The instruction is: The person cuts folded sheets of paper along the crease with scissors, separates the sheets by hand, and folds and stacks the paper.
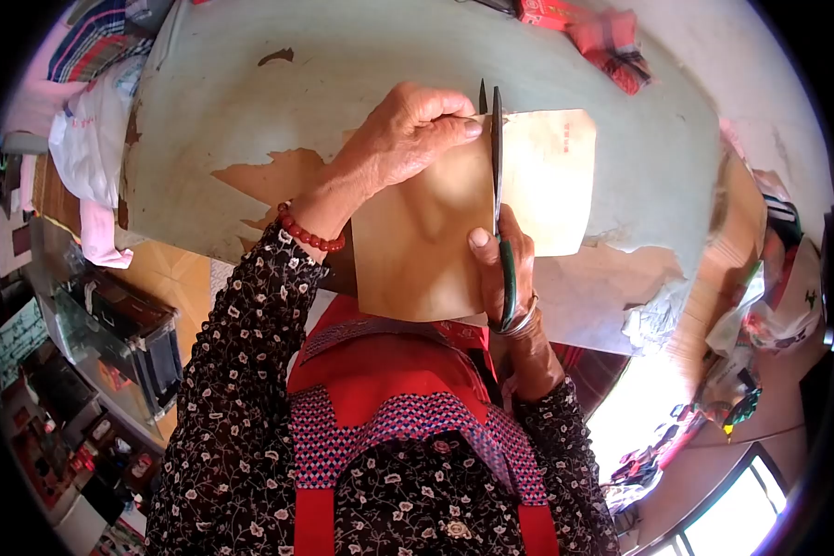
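Note:
A pair of scissors [498, 157] with dark blades and a green handle is in my right hand [521, 264], the thumb and fingers closed round the handle. Its blades point away from me and are slightly apart across a sheet of brown paper [417, 269]. Between thumb and fingers, my left hand [417, 134] pinches the far edge of that sheet, just left of the blade tips. To the right of the blades the paper continues as a lighter part [547, 185] with small red print. Whether the two parts are still joined, I cannot tell.
The paper is over a table with a worn, pale green covering [250, 111], torn in places. Red cloth or packaging [612, 46] lies at the far right. A white plastic bag [88, 139] hangs at the left edge; more bags [778, 287] are at the right.

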A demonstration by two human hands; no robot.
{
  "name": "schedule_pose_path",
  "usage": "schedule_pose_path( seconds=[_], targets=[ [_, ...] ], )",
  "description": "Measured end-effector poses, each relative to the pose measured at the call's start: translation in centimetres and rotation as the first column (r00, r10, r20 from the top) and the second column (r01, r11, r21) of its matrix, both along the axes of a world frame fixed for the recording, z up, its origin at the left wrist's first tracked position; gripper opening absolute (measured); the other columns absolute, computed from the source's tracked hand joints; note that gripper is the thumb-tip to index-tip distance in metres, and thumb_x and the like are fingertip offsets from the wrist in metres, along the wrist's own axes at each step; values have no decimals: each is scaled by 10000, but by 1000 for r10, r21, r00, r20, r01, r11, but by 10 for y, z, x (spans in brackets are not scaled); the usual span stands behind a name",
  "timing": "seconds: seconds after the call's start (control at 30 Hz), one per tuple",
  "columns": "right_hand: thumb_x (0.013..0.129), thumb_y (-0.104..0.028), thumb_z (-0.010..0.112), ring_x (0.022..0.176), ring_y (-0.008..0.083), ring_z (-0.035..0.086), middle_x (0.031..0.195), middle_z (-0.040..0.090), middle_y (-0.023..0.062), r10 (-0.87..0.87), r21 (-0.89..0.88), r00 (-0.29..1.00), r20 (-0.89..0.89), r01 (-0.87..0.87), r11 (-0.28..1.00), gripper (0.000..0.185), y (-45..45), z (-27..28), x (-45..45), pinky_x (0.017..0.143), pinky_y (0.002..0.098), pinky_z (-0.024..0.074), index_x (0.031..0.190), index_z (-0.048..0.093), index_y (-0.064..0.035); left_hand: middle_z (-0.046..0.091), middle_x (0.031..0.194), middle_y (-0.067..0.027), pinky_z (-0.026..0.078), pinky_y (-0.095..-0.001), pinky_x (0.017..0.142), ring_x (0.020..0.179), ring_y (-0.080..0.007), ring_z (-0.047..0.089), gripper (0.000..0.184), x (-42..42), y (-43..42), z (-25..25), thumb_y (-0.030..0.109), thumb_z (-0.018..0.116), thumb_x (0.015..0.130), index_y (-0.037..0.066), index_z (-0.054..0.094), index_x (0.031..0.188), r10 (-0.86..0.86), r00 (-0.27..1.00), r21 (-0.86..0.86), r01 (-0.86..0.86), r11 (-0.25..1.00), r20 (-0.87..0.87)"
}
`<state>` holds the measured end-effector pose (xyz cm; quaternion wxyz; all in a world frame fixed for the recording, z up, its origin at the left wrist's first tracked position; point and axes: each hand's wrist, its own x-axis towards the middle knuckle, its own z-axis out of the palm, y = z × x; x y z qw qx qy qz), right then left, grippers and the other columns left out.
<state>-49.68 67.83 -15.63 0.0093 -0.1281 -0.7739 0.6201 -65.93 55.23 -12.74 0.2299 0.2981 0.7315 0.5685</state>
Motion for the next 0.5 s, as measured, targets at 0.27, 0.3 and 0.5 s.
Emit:
schedule_pose_path(
  seconds=[0.27,0.3,0.5],
  targets=[
    [918,-458,494,846,302,594,923,591,239,74,-171,993,88,-58,984,571,10,24,-4,763,386,453,1166,449,54,392,616,59,291,-225,509,589,-38,341,213,21,0,-5,170,627,876,-15,578,783,-27,986,-15,30,999,165],
    [918,-458,494,846,302,594,923,591,239,73,-169,993,91,-57,984,571,13,26,-4,763,386,453,1166,449,54,392,616,59,291,-225,509,589,-38,341,213,21,2,-5,170,627,876,-15,578,783,-29,985,-13,31,999,168],
    [919,-394,505,772,300,586,868,592,223,18,-173,989,149,9,985,493,8,17,-9,717,378,457,1139,468,45,382,611,59,289,-226,504,587,-37,340,214,16,5,-11,178,634,874,-10,583,786,-20,994,1,20,1000,106]
  ],
)
